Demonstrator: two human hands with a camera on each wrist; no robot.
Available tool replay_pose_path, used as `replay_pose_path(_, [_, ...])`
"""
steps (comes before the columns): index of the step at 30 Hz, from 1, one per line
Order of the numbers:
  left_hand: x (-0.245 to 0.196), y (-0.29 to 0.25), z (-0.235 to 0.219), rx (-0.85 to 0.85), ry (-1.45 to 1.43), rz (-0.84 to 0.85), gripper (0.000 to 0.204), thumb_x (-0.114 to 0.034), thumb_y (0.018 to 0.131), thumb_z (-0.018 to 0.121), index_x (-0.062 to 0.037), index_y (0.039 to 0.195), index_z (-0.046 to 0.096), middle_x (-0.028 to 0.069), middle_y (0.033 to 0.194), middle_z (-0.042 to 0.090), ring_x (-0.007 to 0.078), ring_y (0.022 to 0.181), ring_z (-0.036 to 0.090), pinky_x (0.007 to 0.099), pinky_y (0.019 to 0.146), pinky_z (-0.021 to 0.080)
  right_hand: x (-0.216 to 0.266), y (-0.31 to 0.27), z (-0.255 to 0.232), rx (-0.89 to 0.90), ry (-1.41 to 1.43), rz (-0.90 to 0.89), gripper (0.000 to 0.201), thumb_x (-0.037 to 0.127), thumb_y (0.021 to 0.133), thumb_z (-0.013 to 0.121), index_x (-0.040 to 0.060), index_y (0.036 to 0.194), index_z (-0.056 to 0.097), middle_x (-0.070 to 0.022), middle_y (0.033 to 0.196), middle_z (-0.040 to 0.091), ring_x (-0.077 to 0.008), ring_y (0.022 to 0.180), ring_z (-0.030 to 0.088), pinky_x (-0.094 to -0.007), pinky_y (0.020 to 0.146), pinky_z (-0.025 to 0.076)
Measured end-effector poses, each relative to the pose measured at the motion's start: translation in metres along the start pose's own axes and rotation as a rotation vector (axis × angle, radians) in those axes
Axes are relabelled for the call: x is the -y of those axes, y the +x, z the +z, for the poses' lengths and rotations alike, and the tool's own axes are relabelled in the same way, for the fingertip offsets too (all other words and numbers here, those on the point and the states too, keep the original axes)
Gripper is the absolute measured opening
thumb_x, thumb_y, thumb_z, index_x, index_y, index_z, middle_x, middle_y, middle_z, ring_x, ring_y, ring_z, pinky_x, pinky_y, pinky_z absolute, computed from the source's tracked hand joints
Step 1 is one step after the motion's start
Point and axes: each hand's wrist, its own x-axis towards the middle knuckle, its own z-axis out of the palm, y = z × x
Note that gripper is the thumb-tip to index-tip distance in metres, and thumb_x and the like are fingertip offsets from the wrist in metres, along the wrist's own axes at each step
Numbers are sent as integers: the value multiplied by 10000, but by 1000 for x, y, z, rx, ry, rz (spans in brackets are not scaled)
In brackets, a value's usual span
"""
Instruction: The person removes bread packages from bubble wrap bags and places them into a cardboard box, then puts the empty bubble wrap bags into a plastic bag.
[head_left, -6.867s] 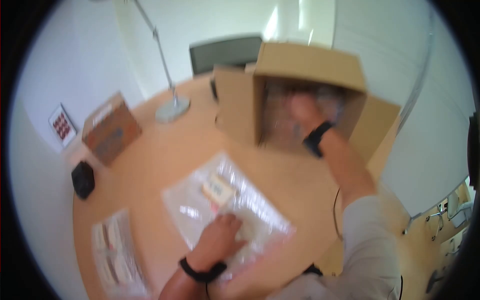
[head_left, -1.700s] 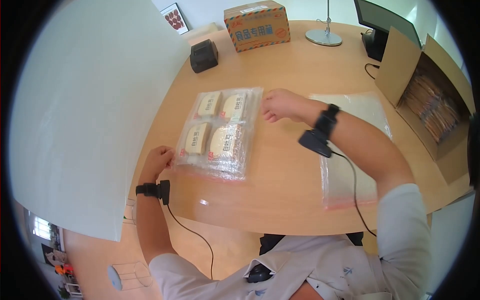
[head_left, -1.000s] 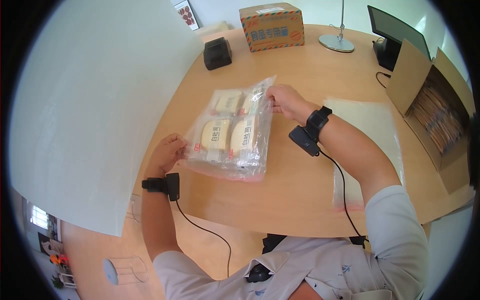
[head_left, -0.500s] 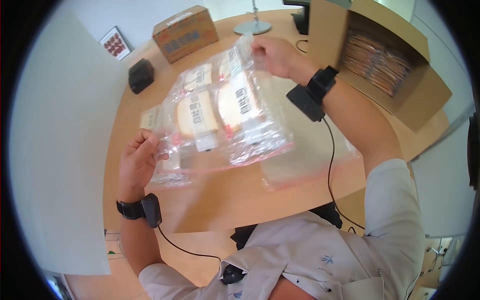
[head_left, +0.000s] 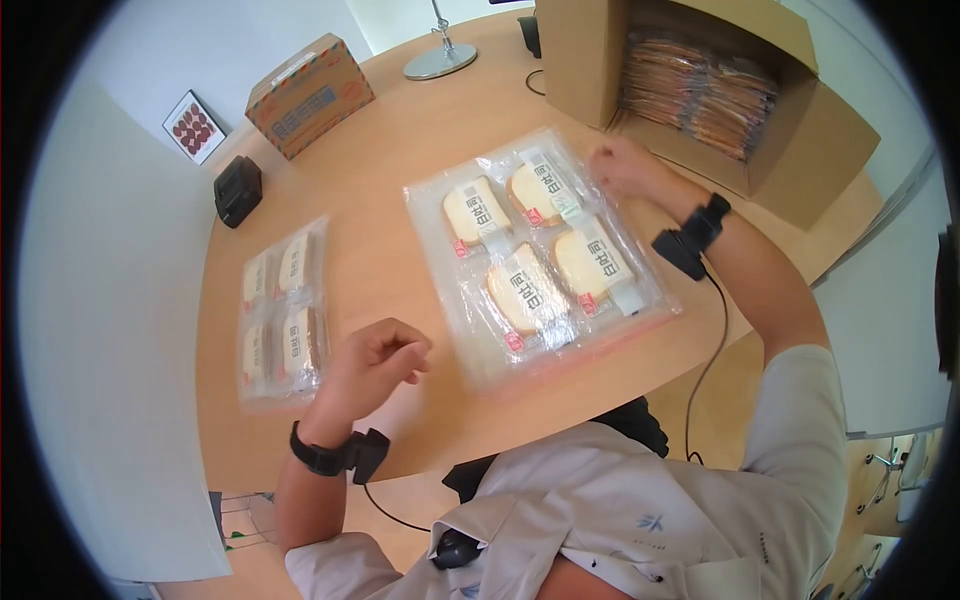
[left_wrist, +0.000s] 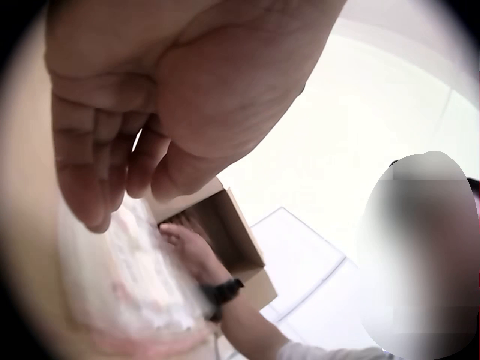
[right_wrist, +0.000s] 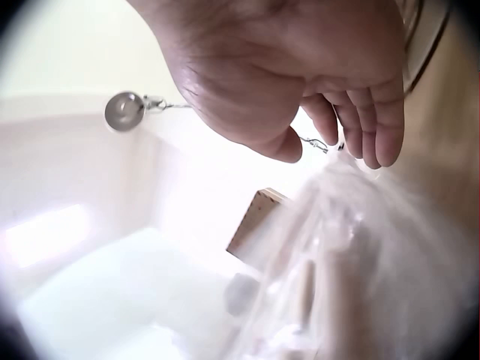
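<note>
Plainly, the wooden table [head_left: 380,180] takes up most of what we see from the head, and at its far right stands an open carton [head_left: 835,150] with packets [head_left: 700,95] packed inside. Between the two hands we find a clear bag [head_left: 460,290] flat on the table, its long axis slanting from upper left to lower right, its pink edge [head_left: 575,356] towards the person. The four bread slices [head_left: 525,290] in it follow that slant, rounded tops pointing away from the person. A second bag [head_left: 275,310], off to the left, runs nearly up and down the view. The carton's top is cut off, the wrist views are blurred and washed out, and we cannot tell whether another sheet lies under the clear bag. The left hand [head_left: 370,370] is apart from its left edge, fingers loosely curled around nothing. The right hand [head_left: 630,168] is just beside its far right edge, fingers relaxed, thumb apart; whether the fingertips touch plastic we cannot make out.
</note>
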Motion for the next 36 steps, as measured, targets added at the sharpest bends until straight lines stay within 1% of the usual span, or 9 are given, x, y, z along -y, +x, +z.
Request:
replay_pose_path(3, [0,14,-16,-39,-34,-57,208,-146,1003,612,23,1123,621,71,981,675,149,819,687,275,702,559,-35,-28,-6,-40,-326,-167,189,226,944,639,55,870,673,-63,719,646,-148,575,605,-295,514,484])
replay_pose_path(5, [8,39,-23,-66,-31,-47,262,-150,1003,609,44,1180,600,97,1007,672,152,816,692,274,694,561,-19,-52,-9,131,7,193,173,207,961,628,41,936,668,-59,721,643,-142,548,599,-296,468,481])
replay_pose_path(15, [30,152,-4,-295,178,71,416,-138,919,669,110,1234,560,129,879,677,182,746,684,306,652,545,-27,-68,15,127,215,166,155,107,930,705,-3,1000,620,-45,707,632,-112,546,598,-263,461,493])
replay_pose_path(22, [35,152,-3,-333,77,60,383,-118,921,671,73,1235,563,37,826,625,90,694,582,262,604,469,-21,-66,19,103,136,196,164,100,924,727,22,991,600,-17,707,623,-83,528,571,-248,441,466])
replay_pose_path(26, [16,144,0,-297,69,28,386,-129,931,667,74,1241,558,54,847,627,113,703,579,280,633,487,-19,-64,17,119,147,190,165,139,940,715,31,992,601,-15,711,620,-80,529,564,-237,446,452])
replay_pose_path(29, [-3,128,5,-415,333,5,429,-145,913,708,39,1270,559,88,899,649,158,759,606,301,679,512,-26,-64,15,89,231,210,182,193,963,683,28,990,610,-29,734,633,-92,558,579,-236,475,465])
replay_pose_path(31, [1,117,5,-550,689,340,482,-191,857,783,-11,1262,594,134,1049,664,209,885,651,324,745,537,-31,-65,13,51,317,227,200,215,971,663,21,989,618,-46,746,645,-104,579,594,-243,499,481])
replay_pose_path(33, [-21,88,18,-188,649,426,490,-190,770,845,-57,1195,639,139,1131,642,277,1006,648,362,827,541,-35,-65,9,83,336,211,248,286,1009,616,43,961,605,-45,779,649,-103,611,602,-239,536,492])
replay_pose_path(36, [-27,67,46,-23,763,717,465,-159,709,864,-66,1115,656,144,1151,603,339,1064,612,413,897,524,-33,-68,8,91,410,201,249,290,1022,607,57,938,594,-41,796,648,-96,619,597,-227,538,488])
